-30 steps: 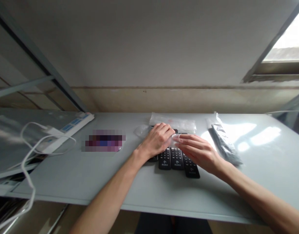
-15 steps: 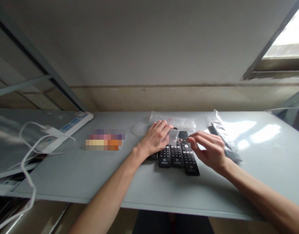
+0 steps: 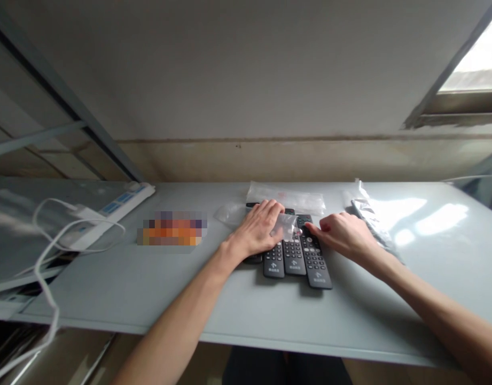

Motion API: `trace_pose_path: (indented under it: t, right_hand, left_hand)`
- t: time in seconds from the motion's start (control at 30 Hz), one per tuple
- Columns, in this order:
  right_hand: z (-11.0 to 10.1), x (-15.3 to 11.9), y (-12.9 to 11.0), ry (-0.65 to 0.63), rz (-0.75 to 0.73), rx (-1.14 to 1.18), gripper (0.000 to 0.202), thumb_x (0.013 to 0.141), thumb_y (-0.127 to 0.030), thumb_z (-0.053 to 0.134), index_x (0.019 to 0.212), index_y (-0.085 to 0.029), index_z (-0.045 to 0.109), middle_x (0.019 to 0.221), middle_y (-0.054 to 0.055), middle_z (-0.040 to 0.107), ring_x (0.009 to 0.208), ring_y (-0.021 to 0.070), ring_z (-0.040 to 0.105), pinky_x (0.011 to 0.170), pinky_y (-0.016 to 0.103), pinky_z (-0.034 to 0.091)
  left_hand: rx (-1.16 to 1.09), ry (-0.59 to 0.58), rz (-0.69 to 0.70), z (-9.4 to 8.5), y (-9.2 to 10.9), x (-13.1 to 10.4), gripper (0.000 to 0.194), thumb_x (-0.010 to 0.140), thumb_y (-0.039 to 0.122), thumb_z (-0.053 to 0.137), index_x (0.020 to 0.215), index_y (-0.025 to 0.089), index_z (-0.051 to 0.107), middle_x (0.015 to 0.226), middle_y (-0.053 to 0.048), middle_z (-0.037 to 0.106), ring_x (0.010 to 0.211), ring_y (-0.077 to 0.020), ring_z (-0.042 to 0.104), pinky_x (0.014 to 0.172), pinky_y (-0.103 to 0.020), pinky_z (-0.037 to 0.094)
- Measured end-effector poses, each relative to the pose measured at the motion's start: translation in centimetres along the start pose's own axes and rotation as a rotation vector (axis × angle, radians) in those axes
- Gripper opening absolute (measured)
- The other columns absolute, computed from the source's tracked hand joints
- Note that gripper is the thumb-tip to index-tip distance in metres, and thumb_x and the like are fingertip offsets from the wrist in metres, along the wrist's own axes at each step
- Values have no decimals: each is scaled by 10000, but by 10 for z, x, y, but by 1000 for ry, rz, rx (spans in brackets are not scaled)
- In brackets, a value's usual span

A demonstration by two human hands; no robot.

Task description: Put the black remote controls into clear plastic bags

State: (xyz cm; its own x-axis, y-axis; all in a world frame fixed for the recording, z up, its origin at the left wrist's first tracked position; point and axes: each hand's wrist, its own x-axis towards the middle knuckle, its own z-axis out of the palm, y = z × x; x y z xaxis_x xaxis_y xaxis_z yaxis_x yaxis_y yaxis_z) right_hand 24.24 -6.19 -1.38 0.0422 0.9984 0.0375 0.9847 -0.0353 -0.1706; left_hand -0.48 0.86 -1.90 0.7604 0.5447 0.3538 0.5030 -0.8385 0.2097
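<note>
Several black remote controls lie side by side in the middle of the table, white buttons facing up. Over the left ones is my left hand (image 3: pixel 258 229), closed, with a small clear plastic bag (image 3: pixel 286 226) between its thumb and fingers. My right hand (image 3: pixel 345 233) is closed at the upper right side of the rightmost remote control (image 3: pixel 318 267), thumb on its face and fingers curled. The near ends of the remotes look slightly raised above their shadows. My left hand partly hides the leftmost remote control (image 3: pixel 252 259).
Behind the remotes lies a flat clear plastic bag (image 3: pixel 286 198). To the right is a bagged dark object (image 3: pixel 372 222). A blurred-out colourful packet (image 3: pixel 171 230) lies left, with a power strip (image 3: pixel 121 206) and white cable (image 3: pixel 45 283) beyond. The table (image 3: pixel 157 310) meets a wall.
My right hand has come down onto the rightmost remote, its fingers curling in and its thumb now touching it. The near ends of the remotes have lifted slightly. My left hand stays almost in place.
</note>
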Motion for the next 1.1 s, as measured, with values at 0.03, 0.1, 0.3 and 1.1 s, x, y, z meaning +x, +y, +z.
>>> trace_pose_path:
  t: [0.03,0.1,0.3,1.1]
  right_hand:
    - [0,0,1,-8,3,11,647,1011,-687,505,551,-232,515,529,53,546,489,159,373,526,326,232]
    - [0,0,1,-6,4,47,642,995,-719,526,575,-234,539,528,47,554,490,160,374,522,323,243]
    - [4,-2,3,6,-64,218,668,947,-763,589,548,-236,494,480,16,491,456,140,362,485,314,244]
    - [-18,6,19,73,-95,787,559,866,-631,749,623,-228,448,585,-40,422,527,102,344,479,273,213]
  left_hand:
    - [-1,-2,-2,0,0,0,278,939,182,613,1179,209,475,1214,-108,630,1147,-287,601,1014,-470,544]
    - [1,-2,1,-1,1,0,274,940,182,607,1174,215,466,1211,-106,628,1148,-287,601,1013,-472,543]
    - [39,35,20,1,0,0,269,947,170,580,1190,221,477,1191,-93,616,1148,-283,589,1019,-467,528]
    - [87,179,51,-3,-6,2,222,987,61,524,1155,195,578,1184,-77,645,1123,-245,582,1012,-393,476]
